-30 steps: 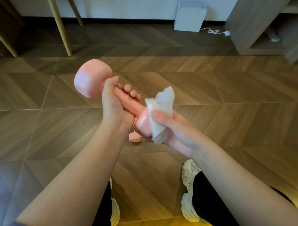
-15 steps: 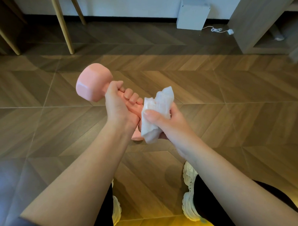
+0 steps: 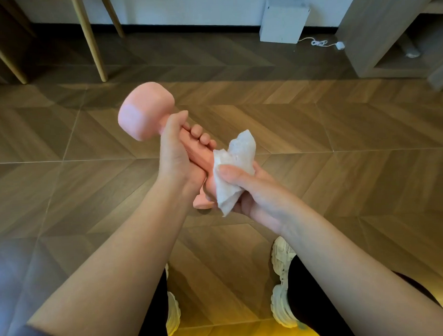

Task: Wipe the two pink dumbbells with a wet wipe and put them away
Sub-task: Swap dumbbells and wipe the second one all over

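Mid-wipe on one dumbbell (image 3: 145,112): handle gripped inside curled left hand (image 3: 176,154), near head wrapped in wipe (image 3: 236,162) pinched under right hand (image 3: 251,189) thumb; other dumbbell unseen, stowing judged not yet done.

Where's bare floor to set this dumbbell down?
Bare floor left of the left hand, up to the wooden legs; also right of the right hand, toward the shelf unit. Crowded at the shoes below and by the white box and cable.
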Demonstrator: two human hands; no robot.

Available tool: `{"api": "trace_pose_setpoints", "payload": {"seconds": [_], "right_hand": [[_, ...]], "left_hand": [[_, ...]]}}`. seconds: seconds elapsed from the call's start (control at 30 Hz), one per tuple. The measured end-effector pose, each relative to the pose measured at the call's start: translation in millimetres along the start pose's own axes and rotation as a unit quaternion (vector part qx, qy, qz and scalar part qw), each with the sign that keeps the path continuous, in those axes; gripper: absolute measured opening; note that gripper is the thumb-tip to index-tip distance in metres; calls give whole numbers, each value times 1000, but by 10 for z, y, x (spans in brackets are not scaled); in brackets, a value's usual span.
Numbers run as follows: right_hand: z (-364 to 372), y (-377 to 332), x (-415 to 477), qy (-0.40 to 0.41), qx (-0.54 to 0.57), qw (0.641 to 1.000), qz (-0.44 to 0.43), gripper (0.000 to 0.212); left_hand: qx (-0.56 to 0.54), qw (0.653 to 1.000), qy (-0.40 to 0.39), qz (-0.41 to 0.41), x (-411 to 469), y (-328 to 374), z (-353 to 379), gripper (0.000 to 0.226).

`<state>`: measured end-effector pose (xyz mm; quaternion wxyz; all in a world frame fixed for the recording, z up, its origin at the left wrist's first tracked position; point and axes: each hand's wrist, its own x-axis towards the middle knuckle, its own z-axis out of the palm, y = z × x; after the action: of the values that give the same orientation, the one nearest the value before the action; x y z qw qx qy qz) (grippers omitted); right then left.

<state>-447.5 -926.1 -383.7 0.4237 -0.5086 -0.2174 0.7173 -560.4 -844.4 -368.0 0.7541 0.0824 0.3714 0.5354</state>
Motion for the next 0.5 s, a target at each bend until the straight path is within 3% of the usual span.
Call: {"api": "trace_pose_setpoints", "payload": {"seconds": [0.07, 0.17, 0.27, 0.33, 0.5], "right_hand": [[37, -2, 9, 39, -56, 997, -20, 67], [13, -82, -4, 52, -18, 998, -19, 50], [-72, -138, -65, -40, 18, 999, -27, 45], [-76, -95, -74, -63, -42, 996, -39, 57], [87, 9, -34, 49, -130, 986, -93, 46]], "left_hand": [[-4, 1000, 16, -12, 6, -30, -4, 33], [-13, 999, 40, -8, 33, -10, -13, 32], [-40, 998, 44, -4, 61, 80, -51, 33], [-46, 998, 41, -3, 51, 99, -76, 33], [-14, 1000, 24, -9, -7, 1, -8, 31]]}}
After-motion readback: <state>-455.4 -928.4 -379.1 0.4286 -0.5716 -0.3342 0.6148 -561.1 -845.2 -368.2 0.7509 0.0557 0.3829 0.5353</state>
